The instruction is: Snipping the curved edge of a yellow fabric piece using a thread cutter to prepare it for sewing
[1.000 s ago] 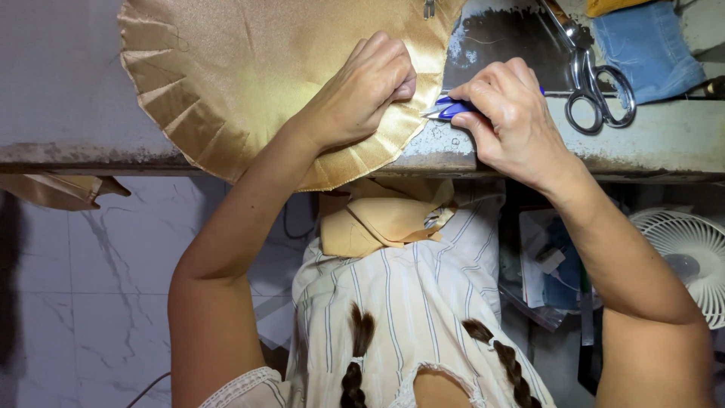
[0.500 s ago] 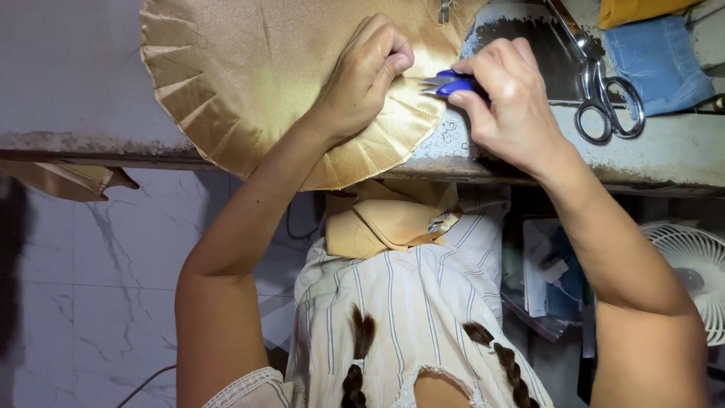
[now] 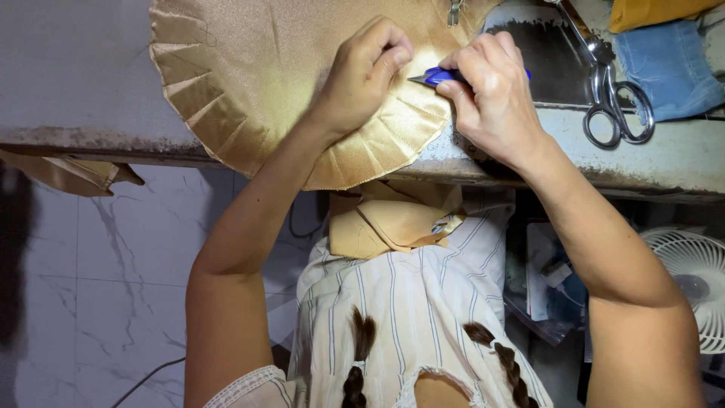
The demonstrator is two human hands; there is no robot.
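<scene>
Your two hands work a round gold pleated fabric piece (image 3: 302,83) at the table's edge.

Your left hand (image 3: 362,75) presses down on the shiny gold fabric with its fingers curled in a clenched grip, pinning the pleated border near the front edge of the worn grey table (image 3: 680,155); your right hand (image 3: 491,98) has its grip closed on a small blue-handled thread snipper (image 3: 436,76), whose metal tip points left and meets the fabric just beside your left fingers; the fabric lies flat on the table with its lower rim hanging over the edge; steel scissors (image 3: 612,98) rest on the table to the right, well apart from your right hand, beside a folded blue denim piece (image 3: 668,64); a white fan (image 3: 691,283) stands below the table at the right.
</scene>
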